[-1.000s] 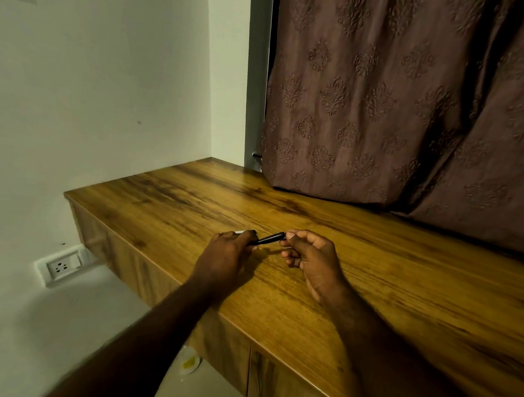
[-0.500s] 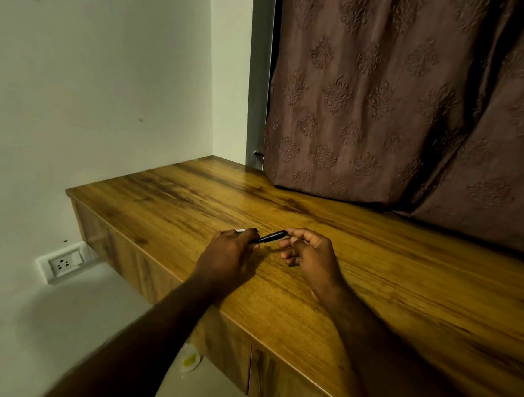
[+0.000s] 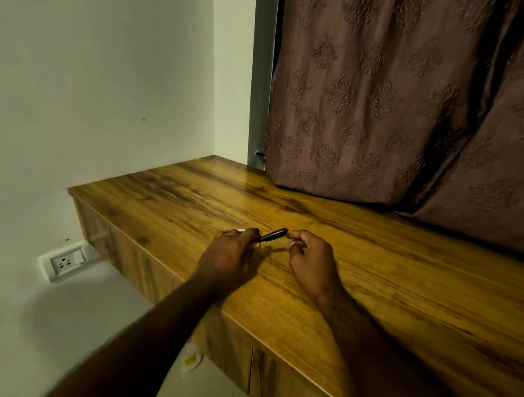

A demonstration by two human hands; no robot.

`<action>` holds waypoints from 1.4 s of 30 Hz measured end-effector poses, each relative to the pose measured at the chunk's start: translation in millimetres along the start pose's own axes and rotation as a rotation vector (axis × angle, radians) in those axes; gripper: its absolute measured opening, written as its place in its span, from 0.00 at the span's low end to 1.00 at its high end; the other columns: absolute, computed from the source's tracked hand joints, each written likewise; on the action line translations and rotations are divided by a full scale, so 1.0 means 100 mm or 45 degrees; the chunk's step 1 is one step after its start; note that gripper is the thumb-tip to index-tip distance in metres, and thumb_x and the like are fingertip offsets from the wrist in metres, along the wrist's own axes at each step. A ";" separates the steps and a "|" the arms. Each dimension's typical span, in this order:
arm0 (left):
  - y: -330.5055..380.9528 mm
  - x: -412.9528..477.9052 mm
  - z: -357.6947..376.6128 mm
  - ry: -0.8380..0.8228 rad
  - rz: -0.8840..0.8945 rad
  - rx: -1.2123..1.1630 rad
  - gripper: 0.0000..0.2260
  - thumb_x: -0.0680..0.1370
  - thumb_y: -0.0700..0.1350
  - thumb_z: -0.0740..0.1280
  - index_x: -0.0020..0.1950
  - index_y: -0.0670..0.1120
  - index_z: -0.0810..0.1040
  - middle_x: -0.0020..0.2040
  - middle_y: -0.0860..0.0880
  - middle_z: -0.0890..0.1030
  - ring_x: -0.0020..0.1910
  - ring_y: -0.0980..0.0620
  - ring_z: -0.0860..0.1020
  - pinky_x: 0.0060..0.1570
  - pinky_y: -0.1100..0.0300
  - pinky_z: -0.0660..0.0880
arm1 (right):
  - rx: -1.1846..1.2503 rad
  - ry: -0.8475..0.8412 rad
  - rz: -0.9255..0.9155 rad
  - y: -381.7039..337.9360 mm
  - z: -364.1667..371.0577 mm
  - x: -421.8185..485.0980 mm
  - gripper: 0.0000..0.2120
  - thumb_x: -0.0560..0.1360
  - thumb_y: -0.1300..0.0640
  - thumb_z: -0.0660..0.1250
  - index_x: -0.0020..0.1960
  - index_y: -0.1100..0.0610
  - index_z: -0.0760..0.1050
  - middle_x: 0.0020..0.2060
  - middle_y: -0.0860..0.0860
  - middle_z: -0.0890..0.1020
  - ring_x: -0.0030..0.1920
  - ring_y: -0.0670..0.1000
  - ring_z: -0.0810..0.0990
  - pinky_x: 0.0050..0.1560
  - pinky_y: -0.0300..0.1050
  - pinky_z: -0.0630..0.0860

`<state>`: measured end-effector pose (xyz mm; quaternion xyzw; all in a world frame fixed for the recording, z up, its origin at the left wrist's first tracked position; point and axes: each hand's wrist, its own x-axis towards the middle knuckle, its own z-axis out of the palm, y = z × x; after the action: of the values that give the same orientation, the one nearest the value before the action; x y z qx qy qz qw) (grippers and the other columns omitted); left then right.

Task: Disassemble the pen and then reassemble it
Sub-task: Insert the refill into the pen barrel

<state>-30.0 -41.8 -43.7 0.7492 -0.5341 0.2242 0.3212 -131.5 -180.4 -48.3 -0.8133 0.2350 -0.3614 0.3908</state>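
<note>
my left hand grips the pen – fingers curled round its middle, just above the bench near the front edge. the pen is slim and round, its dark glossy end slanting up to the right, a pale bit poking out past my knuckles on the left. my right hand sits at the dark tip with fingers curled in; whether they pinch the tip or only meet it i cannot tell. the bench is smooth, shiny wood-grain laminate, amber with dark streaks. behind hangs a mauve curtain – heavy cloth embossed with damask motifs. a white three-pin wall socket sits low on the plain wall.
</note>
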 end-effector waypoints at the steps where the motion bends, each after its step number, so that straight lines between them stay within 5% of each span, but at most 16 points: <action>1: 0.00 0.00 0.00 -0.001 -0.003 -0.007 0.21 0.77 0.56 0.52 0.56 0.44 0.76 0.42 0.45 0.81 0.40 0.45 0.78 0.43 0.56 0.68 | 0.010 0.041 0.001 -0.01 -0.02 0.00 0.12 0.77 0.64 0.63 0.57 0.56 0.79 0.48 0.50 0.83 0.43 0.47 0.81 0.43 0.43 0.79; 9: 0.05 -0.02 -0.06 0.020 0.002 -0.053 0.28 0.78 0.63 0.47 0.56 0.44 0.76 0.41 0.44 0.81 0.39 0.45 0.77 0.41 0.58 0.65 | 0.196 0.172 -0.067 -0.03 -0.03 0.01 0.10 0.76 0.63 0.64 0.55 0.54 0.79 0.44 0.50 0.83 0.40 0.49 0.81 0.36 0.43 0.76; 14: 0.07 -0.02 -0.07 0.032 0.001 -0.044 0.25 0.76 0.58 0.49 0.57 0.44 0.76 0.41 0.44 0.81 0.40 0.44 0.76 0.40 0.58 0.63 | 0.218 0.116 -0.103 -0.03 0.00 -0.01 0.10 0.76 0.63 0.65 0.54 0.54 0.80 0.46 0.48 0.83 0.42 0.48 0.82 0.42 0.49 0.82; 20: 0.01 -0.01 -0.03 0.037 0.030 -0.024 0.24 0.76 0.57 0.51 0.57 0.43 0.76 0.41 0.43 0.81 0.39 0.43 0.78 0.38 0.59 0.64 | 0.257 0.070 -0.070 -0.04 0.01 0.00 0.11 0.76 0.61 0.66 0.56 0.52 0.80 0.44 0.46 0.82 0.37 0.49 0.81 0.37 0.47 0.79; 24: -0.01 -0.03 -0.01 0.010 -0.082 -0.059 0.23 0.77 0.58 0.51 0.58 0.44 0.74 0.45 0.43 0.81 0.42 0.44 0.76 0.38 0.57 0.67 | 0.369 0.112 0.067 -0.01 -0.04 0.05 0.08 0.76 0.62 0.66 0.53 0.54 0.81 0.42 0.52 0.84 0.33 0.49 0.80 0.33 0.42 0.77; 30: -0.12 -0.02 0.08 -0.010 -0.244 -0.017 0.08 0.81 0.47 0.59 0.57 0.46 0.73 0.47 0.43 0.80 0.44 0.46 0.75 0.39 0.57 0.64 | 0.174 0.330 0.238 0.25 -0.28 0.21 0.04 0.75 0.58 0.69 0.44 0.57 0.82 0.39 0.50 0.84 0.39 0.47 0.80 0.42 0.40 0.76; 33: -0.09 -0.02 0.05 0.017 -0.209 0.011 0.08 0.80 0.47 0.60 0.56 0.45 0.74 0.46 0.43 0.80 0.44 0.44 0.76 0.40 0.55 0.66 | 0.100 0.302 0.286 0.35 -0.30 0.23 0.13 0.73 0.50 0.70 0.33 0.55 0.78 0.31 0.53 0.82 0.33 0.53 0.79 0.40 0.47 0.77; 37: -0.07 -0.01 0.04 0.009 -0.116 0.028 0.11 0.80 0.46 0.60 0.58 0.45 0.76 0.49 0.45 0.81 0.46 0.46 0.75 0.45 0.52 0.70 | -0.044 0.158 0.263 0.36 -0.27 0.23 0.06 0.75 0.57 0.69 0.39 0.55 0.80 0.38 0.50 0.84 0.38 0.48 0.80 0.41 0.41 0.74; 42: -0.15 0.01 0.10 -0.033 -0.115 0.133 0.11 0.79 0.45 0.62 0.59 0.46 0.77 0.49 0.46 0.79 0.48 0.45 0.73 0.44 0.50 0.71 | -0.222 0.024 0.226 0.36 -0.23 0.25 0.06 0.74 0.58 0.69 0.48 0.53 0.83 0.46 0.48 0.85 0.47 0.48 0.82 0.53 0.49 0.79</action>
<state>-15.2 -46.2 -53.2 0.7910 -0.4915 0.2273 0.2846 -137.2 -228.4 -57.4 -0.8168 0.3400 -0.3113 0.3469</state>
